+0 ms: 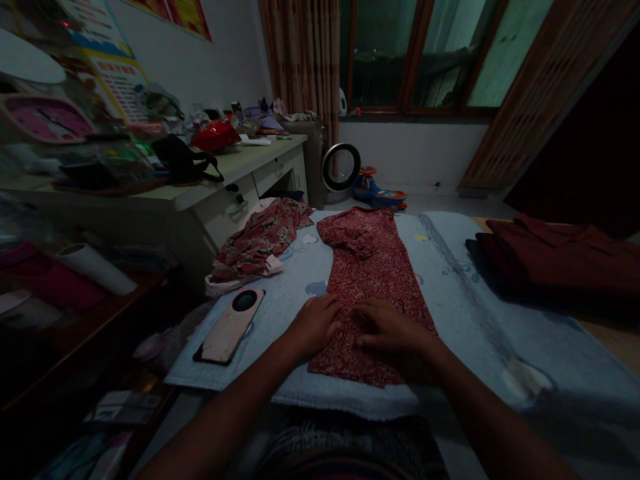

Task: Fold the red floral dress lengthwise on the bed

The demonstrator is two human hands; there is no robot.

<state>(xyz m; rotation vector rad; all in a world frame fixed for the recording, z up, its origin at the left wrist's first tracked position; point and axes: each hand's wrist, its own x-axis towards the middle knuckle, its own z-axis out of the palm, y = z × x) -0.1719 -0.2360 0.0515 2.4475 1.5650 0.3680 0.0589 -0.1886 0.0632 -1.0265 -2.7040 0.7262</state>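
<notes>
Both hands, left [316, 323] and right [387, 328], press flat on the dress [373, 267]; its long axis runs straight away from them.

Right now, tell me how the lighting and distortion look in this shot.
Head view: dim and underexposed, foreground arms nearly black; both hands on the red garment are the best-lit area. Wide-angle lens bends the desk and window frame outward; edges soft.

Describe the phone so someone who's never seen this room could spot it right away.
Start at the pale blue blanket spread in front of the person. The phone lies flat near its left edge, left of the left hand. Unlike the red patterned clothes around it, it is a pinkish slab with a round black camera ring.
</notes>
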